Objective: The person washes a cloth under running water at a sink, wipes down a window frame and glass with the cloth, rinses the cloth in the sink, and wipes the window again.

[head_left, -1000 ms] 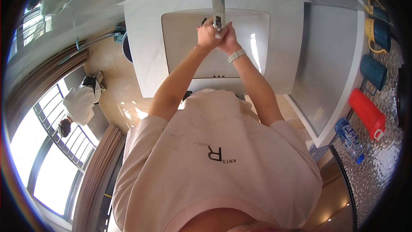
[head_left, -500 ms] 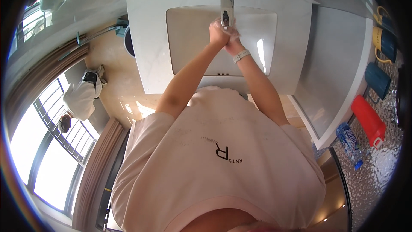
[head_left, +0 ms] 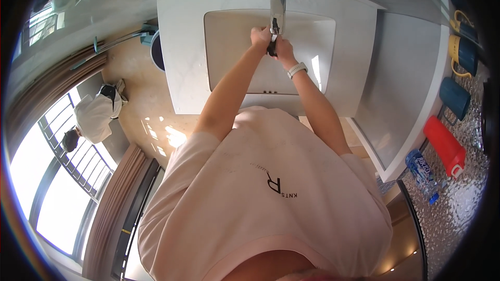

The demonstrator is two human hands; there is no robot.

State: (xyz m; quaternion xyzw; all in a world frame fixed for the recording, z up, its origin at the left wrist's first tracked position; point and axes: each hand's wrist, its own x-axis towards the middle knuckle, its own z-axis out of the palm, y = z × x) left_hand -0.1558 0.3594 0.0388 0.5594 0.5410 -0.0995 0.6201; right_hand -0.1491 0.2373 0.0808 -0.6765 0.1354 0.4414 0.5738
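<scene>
Both my hands are in the white sink (head_left: 229, 67), under the spout of a chrome faucet (head_left: 277, 15). My left hand (head_left: 260, 36) is curled just left of the spout. To its right and slightly nearer, my right hand (head_left: 284, 50) is curled too, with a pale watch (head_left: 297, 69) on its wrist. A small dark shape (head_left: 271, 49) shows between the two hands. I cannot tell whether it is held or is part of the sink. Most fingertips are hidden.
A white counter (head_left: 182, 57) surrounds the sink. On a ledge to the right are dark mugs (head_left: 454, 96), a red container (head_left: 445, 145) and a blue-labelled bottle (head_left: 422, 174). A blue-grey bin (head_left: 156, 47) stands left. Another person (head_left: 94, 117) is by the window.
My hands were pressed together, wet, right under the spout. They have moved apart and a little nearer to me, and the dark shape now shows between them. The other person's head has shifted left.
</scene>
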